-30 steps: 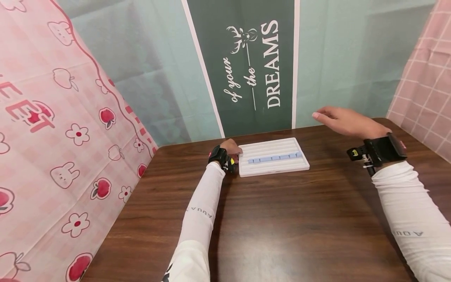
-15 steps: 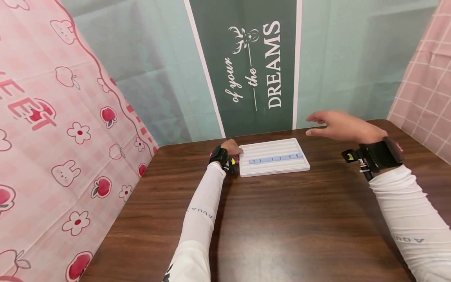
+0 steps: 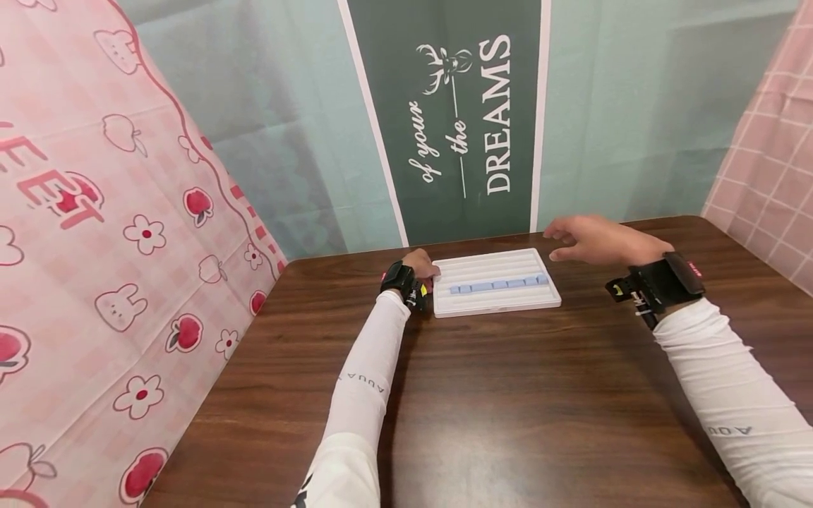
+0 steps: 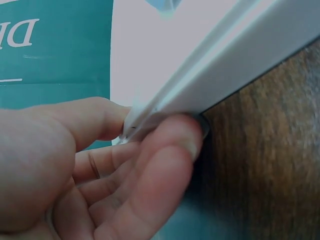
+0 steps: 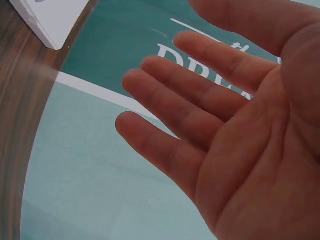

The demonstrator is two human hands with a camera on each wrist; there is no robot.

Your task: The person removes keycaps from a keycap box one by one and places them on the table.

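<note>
A flat white tray with ridged rows lies near the table's far edge in the head view. Along one of its rows runs a line of several light blue blocks. At the tray's left end my left hand grips the edge. The left wrist view has that thumb at the tray's rim and the fingers bent at its side and corner. My right hand is raised to the right of the tray, holding nothing. Its fingers are spread and nearly straight in the right wrist view.
The brown wooden table stretches toward me. Behind it hangs a green curtain with printed lettering. Pink patterned cloth lines the left side, and pink checked cloth the right.
My right hand has moved left and down, closer to the tray, with thumb and fingers further apart. My left hand has kept its grip on the tray's edge.
</note>
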